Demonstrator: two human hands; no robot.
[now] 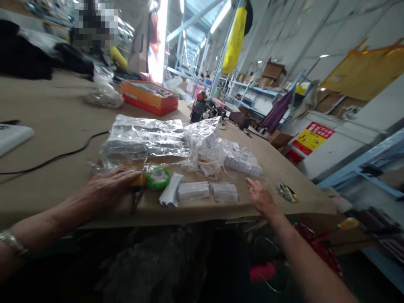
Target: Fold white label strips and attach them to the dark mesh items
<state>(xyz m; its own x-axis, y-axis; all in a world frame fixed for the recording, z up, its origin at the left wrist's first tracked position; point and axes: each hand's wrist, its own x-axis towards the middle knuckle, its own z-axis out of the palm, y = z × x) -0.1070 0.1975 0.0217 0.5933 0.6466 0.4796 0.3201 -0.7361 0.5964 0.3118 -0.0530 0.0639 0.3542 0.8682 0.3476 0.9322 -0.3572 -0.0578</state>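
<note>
My left hand (115, 185) lies low over the table's near edge, fingers stretched out flat. Its fingertips reach a tool with an amber handle and a dark metal shaft (136, 198); whether they touch is unclear. Beside that tool is a green roll of tape (158, 178). To the right sit small stacks of white paper slips: a slanted one (171, 190), a middle one (193, 191) and a right one (224, 192). My right hand (259, 196) is just beyond them, fingers extended and nothing visible in them. Near its fingertips lies a plastic-wrapped white stack (241, 158).
Behind the slips are a large clear-wrapped pack (147, 136) and crumpled plastic (205, 147). An orange box (150, 97) stands farther back. Yellow-handled pliers (287, 192) lie at right. A black cable (59, 156) crosses the left. A person is at the far left.
</note>
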